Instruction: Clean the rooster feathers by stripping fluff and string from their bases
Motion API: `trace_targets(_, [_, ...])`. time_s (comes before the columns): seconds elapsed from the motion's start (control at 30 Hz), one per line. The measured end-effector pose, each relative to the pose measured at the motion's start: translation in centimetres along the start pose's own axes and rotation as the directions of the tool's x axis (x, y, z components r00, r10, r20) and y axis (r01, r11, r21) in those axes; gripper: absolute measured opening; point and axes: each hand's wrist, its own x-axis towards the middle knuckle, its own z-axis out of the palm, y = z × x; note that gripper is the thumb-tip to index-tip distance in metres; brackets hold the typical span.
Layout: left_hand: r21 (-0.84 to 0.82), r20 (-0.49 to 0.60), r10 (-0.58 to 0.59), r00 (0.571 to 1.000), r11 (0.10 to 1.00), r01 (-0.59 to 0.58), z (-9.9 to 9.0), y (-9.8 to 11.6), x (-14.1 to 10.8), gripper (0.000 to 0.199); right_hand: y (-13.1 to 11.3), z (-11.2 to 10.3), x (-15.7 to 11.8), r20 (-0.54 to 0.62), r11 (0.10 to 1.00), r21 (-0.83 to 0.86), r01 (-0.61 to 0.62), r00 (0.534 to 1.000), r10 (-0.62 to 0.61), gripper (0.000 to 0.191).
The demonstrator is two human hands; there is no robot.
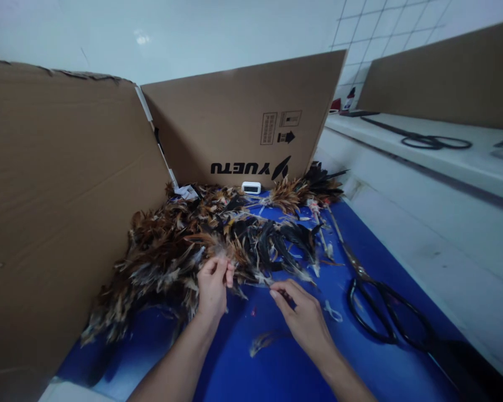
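Note:
Brown and grey feathers (159,245) lie in a large heap on the left and middle of a blue surface (243,357). My left hand (214,282) is closed in a pinch at the heap's front edge, with a fluffy brown feather (218,245) rising from its fingertips. To its right, my right hand (299,307) pinches with thumb and forefinger near the long black feathers (272,243); what it holds, if anything, is too small to make out. A loose feather (264,340) lies between my forearms.
Large black-handled scissors (362,273) lie at the right. Cardboard panels (235,123) stand behind and at the left. A small white display device (251,188) sits at the back. Another pair of scissors (431,141) rests on a white ledge (402,151). A bundle of feathers (287,195) lies behind.

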Motion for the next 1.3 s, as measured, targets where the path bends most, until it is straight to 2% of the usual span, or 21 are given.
trace_targets(0.27, [-0.060,-0.046,0.036,0.998,0.997,-0.038,-0.3,0.6,0.3,0.031,1.0,0.5,1.3,0.001,0.995,-0.085,0.047,0.999,-0.047,0.018])
trace_targets(0.43, [-0.050,-0.046,0.051,0.998,0.997,-0.054,-0.5,0.2,0.6,0.031,0.2,1.7,4.5,0.138,0.958,-0.252,0.137,0.985,-0.104,0.019])
trace_targets(0.5, [-0.038,-0.047,0.056,0.997,0.998,-0.057,-0.6,-0.1,0.6,0.031,0.0,2.4,5.8,0.192,0.918,-0.374,0.135,0.979,-0.066,0.015])
trace_targets(0.6, [-0.020,-0.043,0.052,0.998,0.998,-0.053,-0.5,-0.3,0.6,0.032,0.1,3.3,7.0,0.225,0.902,-0.409,0.135,0.973,-0.044,0.008])
trace_targets(0.8, [0.006,-0.033,0.038,0.999,0.999,-0.038,-0.6,-0.7,0.8,0.031,1.1,2.8,7.4,0.219,0.950,-0.302,0.080,0.976,-0.013,0.015])
trace_targets(1.03, [0.022,-0.011,0.028,1.000,0.999,-0.028,-0.8,-1.7,0.9,0.032,2.7,0.7,6.7,0.109,0.997,-0.036,-0.073,0.991,0.076,0.019])
trace_targets(1.17, [0.052,0.044,0.015,0.999,0.999,-0.017,-0.7,-2.0,0.6,0.032,3.4,0.2,5.4,0.055,0.979,0.119,-0.165,0.986,0.159,0.024])
trace_targets(1.3, [0.067,0.087,-0.037,0.996,0.997,0.031,-0.4,-2.1,0.4,0.031,3.9,0.0,4.3,0.025,0.883,0.360,-0.301,0.949,0.313,0.030])
